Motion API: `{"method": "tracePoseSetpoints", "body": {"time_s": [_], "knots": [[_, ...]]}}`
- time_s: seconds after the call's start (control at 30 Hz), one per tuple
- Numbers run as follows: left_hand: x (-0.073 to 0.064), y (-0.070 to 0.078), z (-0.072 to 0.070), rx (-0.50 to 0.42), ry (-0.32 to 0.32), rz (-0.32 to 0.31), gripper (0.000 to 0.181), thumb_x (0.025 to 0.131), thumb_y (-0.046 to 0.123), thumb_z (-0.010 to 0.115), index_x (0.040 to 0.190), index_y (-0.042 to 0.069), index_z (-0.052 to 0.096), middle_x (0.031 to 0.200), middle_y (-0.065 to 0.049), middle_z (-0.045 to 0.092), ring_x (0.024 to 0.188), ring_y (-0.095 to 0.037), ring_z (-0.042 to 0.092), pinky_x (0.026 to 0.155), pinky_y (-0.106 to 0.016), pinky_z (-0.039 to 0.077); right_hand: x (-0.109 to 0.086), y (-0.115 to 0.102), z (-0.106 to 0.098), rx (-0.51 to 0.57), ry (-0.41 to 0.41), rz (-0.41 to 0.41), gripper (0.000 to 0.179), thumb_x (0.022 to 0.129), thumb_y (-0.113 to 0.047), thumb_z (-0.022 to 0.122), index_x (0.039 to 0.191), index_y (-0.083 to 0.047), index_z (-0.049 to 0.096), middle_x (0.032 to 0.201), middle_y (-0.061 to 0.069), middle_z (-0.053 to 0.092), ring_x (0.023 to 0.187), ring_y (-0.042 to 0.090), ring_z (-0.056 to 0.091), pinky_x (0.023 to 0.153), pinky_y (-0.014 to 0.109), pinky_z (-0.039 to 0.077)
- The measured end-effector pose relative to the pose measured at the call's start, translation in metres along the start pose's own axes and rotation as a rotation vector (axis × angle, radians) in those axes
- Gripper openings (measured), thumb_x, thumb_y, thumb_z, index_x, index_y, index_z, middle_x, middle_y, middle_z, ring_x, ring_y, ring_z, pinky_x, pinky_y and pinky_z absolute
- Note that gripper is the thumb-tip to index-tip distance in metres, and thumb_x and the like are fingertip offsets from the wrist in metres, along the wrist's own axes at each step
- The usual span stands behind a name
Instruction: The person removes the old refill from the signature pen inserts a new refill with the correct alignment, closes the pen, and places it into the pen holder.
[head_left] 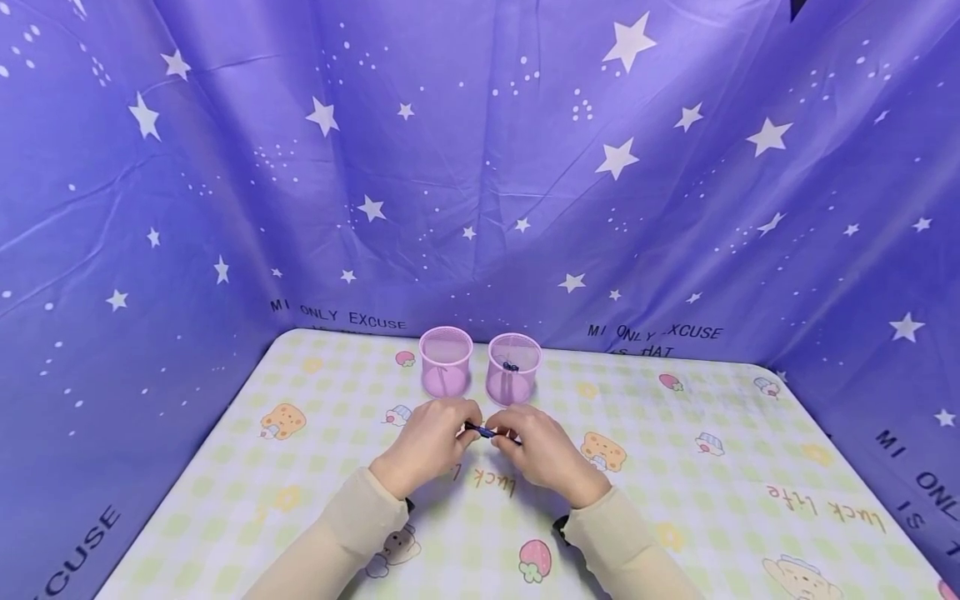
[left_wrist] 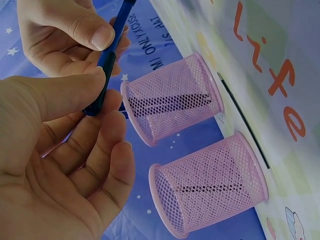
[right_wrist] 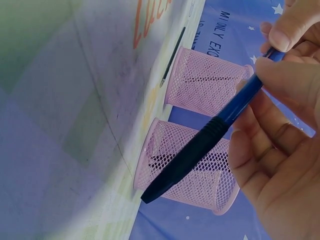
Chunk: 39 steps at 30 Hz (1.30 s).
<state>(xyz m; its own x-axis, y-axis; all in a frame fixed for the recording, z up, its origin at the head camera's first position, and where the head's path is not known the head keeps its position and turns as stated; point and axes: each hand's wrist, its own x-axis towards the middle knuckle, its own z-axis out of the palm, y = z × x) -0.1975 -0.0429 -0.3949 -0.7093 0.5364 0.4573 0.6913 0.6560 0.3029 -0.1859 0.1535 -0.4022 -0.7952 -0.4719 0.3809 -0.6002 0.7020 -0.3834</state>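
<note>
My left hand (head_left: 429,437) and right hand (head_left: 542,445) meet over the front of two pink mesh cups, both on one blue pen (right_wrist: 242,100). The left thumb and fingers pinch its rear end, seen close in the left wrist view. Further along the blue barrel, the right thumb and fingers pinch it. The pen's black grip (right_wrist: 187,159) and tapered tip stick out past the right hand, pointing down at a slant. A thin dark pen refill (left_wrist: 245,120) lies on the table beside the cups; the hands hide it in the head view.
The left pink mesh cup (head_left: 446,382) holds one thin dark stick. In the right pink mesh cup (head_left: 497,388) stand thicker dark pens. A checked, patterned cloth (head_left: 705,500) covers the table, and a purple star-printed curtain (head_left: 480,167) hangs behind and at both sides.
</note>
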Motion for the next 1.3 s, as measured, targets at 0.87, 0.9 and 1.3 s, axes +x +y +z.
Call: {"method": "tracePoseSetpoints", "body": {"time_s": [0.87, 0.9, 1.3], "knots": [[0.0, -0.007, -0.004, -0.053, 0.029, -0.056, 0.022, 0.08, 0.016, 0.077, 0.097, 0.013, 0.065, 0.085, 0.003, 0.064, 0.073, -0.01, 0.059, 0.065, -0.029, 0.049, -0.001, -0.001, -0.01, -0.041, 0.025, 0.072, 0.013, 0.083, -0.008, 0.072, 0.091, -0.017, 0.068, 0.089, -0.008, 0.062, 0.082, 0.009, 0.056, 0.074, 0.033, 0.049], [0.0, -0.007, -0.004, -0.051, 0.028, -0.057, 0.022, 0.08, 0.016, 0.077, 0.097, 0.012, 0.065, 0.085, 0.003, 0.064, 0.073, -0.01, 0.059, 0.065, -0.029, 0.049, -0.001, -0.001, -0.01, -0.039, 0.027, 0.073, 0.012, 0.083, -0.007, 0.072, 0.091, -0.016, 0.068, 0.089, -0.008, 0.062, 0.081, 0.009, 0.056, 0.074, 0.033, 0.049], [0.0, -0.009, -0.002, -0.059, 0.046, -0.083, 0.025, 0.08, 0.017, 0.077, 0.101, 0.011, 0.065, 0.092, 0.001, 0.065, 0.08, -0.013, 0.062, 0.07, -0.031, 0.051, 0.0, 0.0, -0.015, -0.035, 0.045, 0.073, 0.012, 0.085, -0.007, 0.07, 0.094, -0.015, 0.068, 0.091, -0.006, 0.062, 0.081, 0.009, 0.056, 0.074, 0.033, 0.05]]}}
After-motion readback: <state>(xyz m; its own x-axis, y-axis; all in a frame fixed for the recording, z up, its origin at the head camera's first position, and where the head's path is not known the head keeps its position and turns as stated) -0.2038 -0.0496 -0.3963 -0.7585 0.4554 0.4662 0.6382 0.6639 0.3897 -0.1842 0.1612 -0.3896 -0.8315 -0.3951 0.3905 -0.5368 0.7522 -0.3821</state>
